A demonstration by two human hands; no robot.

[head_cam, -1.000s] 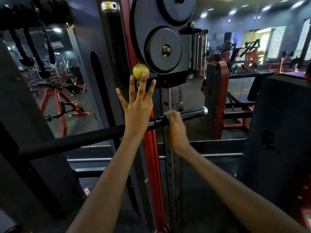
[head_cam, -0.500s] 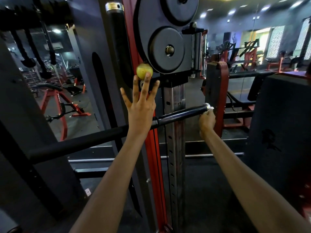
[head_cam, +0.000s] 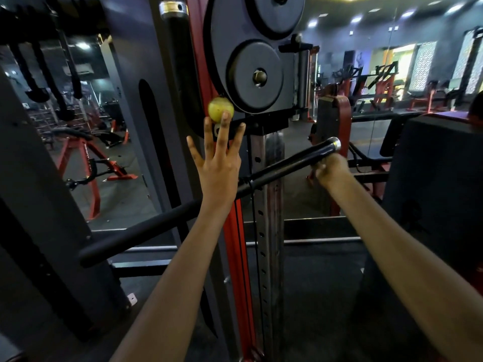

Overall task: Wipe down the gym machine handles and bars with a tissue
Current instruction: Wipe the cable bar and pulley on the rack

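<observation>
The right hand [head_cam: 329, 171] is wrapped under the black bar [head_cam: 287, 163] near its chrome-capped end at about two o'clock (the tissue hides in that grip, I judge). The left hand [head_cam: 218, 168], fingers [head_cam: 225, 131] spread straight, touches a yellow ball [head_cam: 220, 109]. The bar's long left stretch looks left to wipe.

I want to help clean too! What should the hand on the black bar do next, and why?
Probably slide back along the bar toward the red post. The right hand grips the bar just short of its silver end cap, so that end is nearly done, while the long stretch toward the middle is left. The left hand is open, fingertips at the yellow ball.
</observation>
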